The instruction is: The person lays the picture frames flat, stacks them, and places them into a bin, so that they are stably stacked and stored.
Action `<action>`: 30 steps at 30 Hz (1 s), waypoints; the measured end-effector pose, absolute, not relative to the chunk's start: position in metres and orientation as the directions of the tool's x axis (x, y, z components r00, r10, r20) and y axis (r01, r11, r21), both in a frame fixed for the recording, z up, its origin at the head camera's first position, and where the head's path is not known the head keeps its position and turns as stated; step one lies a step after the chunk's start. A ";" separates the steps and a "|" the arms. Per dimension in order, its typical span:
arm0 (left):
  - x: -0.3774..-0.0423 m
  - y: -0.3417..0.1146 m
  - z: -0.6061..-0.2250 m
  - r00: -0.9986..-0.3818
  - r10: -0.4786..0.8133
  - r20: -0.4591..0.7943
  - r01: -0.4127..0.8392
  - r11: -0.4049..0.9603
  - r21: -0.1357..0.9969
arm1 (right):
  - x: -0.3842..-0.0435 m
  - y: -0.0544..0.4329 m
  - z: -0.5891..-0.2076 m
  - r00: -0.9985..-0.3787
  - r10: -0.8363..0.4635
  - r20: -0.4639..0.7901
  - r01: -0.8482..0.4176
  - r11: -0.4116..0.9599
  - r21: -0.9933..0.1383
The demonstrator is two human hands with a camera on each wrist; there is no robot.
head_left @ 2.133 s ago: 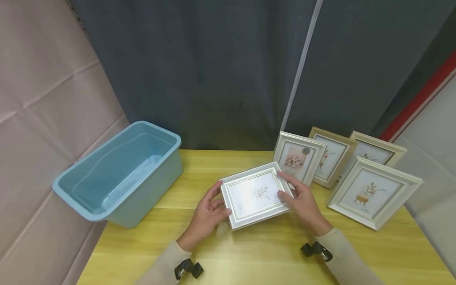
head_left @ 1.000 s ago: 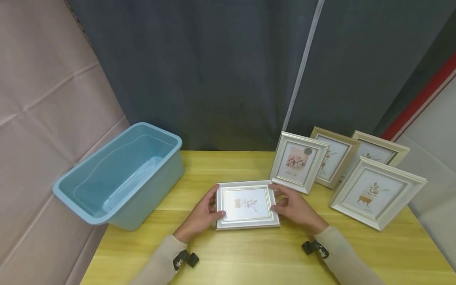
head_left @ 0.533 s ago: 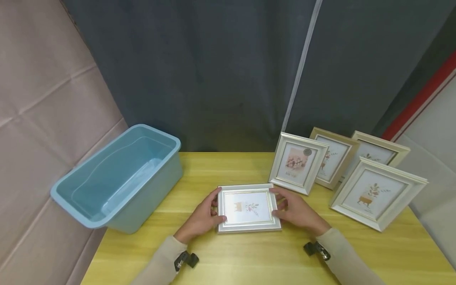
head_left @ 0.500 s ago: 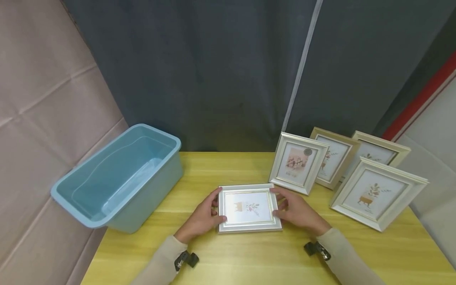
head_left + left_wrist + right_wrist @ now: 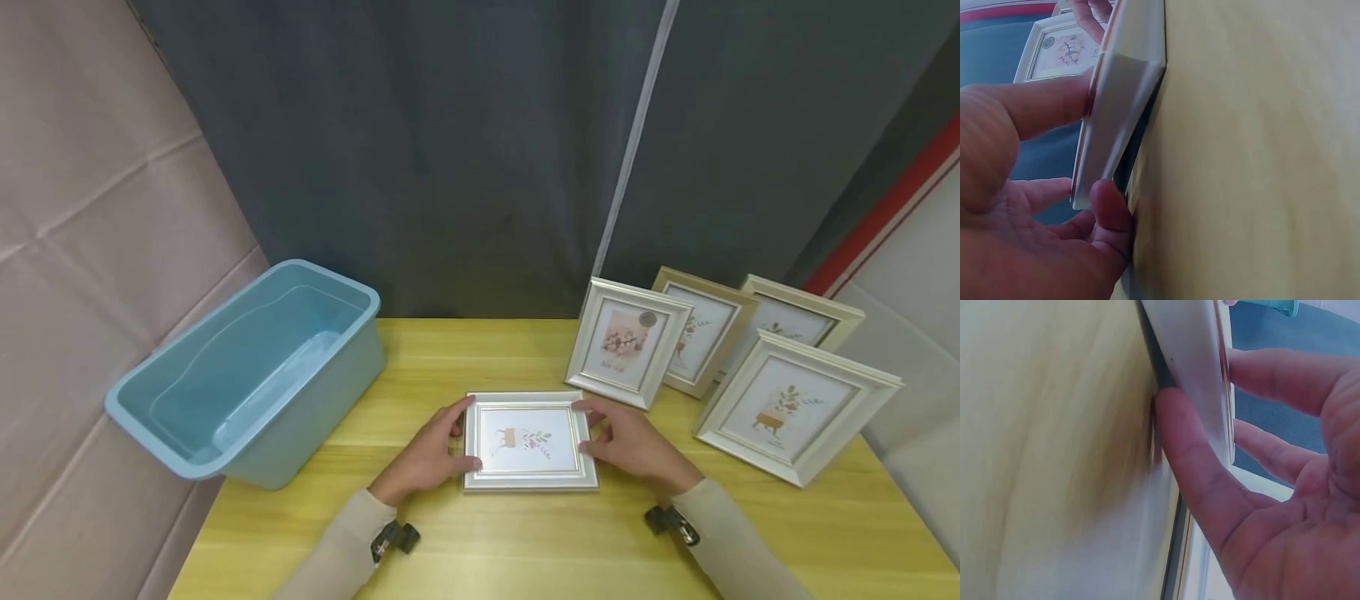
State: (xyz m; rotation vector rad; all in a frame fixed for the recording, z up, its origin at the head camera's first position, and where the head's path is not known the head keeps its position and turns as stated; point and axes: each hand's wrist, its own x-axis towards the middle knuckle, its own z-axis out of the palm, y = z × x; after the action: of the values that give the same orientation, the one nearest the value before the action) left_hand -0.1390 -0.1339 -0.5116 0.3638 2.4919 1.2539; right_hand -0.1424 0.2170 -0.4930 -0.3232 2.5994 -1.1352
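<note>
A white picture frame (image 5: 530, 440) with gold inner trim lies face up on the wooden table, its plant drawing turned sideways. My left hand (image 5: 429, 454) holds its left side, thumb on the rim. At the opposite side my right hand (image 5: 633, 442) grips it the same way. In the left wrist view, the frame's pale side wall (image 5: 1113, 100) sits between thumb and fingers, with a dark wedge beneath it. From the right wrist, a fingertip (image 5: 1175, 406) shows low on the frame edge (image 5: 1191, 362), close to the wood.
A blue plastic tub (image 5: 322, 417) stands at the left. Behind my right hand a white frame with a pink picture (image 5: 622, 343) stands upright. Further right stand a tan frame (image 5: 701, 329), a cream frame (image 5: 798, 312) and a white frame (image 5: 797, 408). A dark curtain (image 5: 450, 167) hangs behind.
Both hands have lowered the picture frame towards me and straightened it from a tilt. During the last half second it has shifted slightly right. The standing frames stay put.
</note>
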 end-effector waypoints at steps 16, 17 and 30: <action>-0.138 -0.135 -0.514 -0.913 0.369 -0.173 0.088 0.592 0.801 | -0.145 0.234 -0.494 -0.939 -0.324 -0.113 -0.125 0.630 -0.767; -0.138 -0.136 -0.514 -0.913 0.368 -0.173 0.087 0.592 0.801 | -0.145 0.236 -0.492 -0.942 -0.320 -0.103 -0.129 0.627 -0.768; -0.137 -0.135 -0.514 -0.915 0.357 -0.187 0.061 0.581 0.812 | -0.151 0.253 -0.458 -0.947 -0.279 0.158 -0.302 0.611 -0.732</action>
State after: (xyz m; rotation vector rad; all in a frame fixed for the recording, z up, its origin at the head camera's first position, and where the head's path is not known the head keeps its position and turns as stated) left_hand -0.1375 -0.1349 -0.5139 0.3401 2.4839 1.2578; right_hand -0.1514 0.2527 -0.4583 -0.5131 2.8443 -1.3006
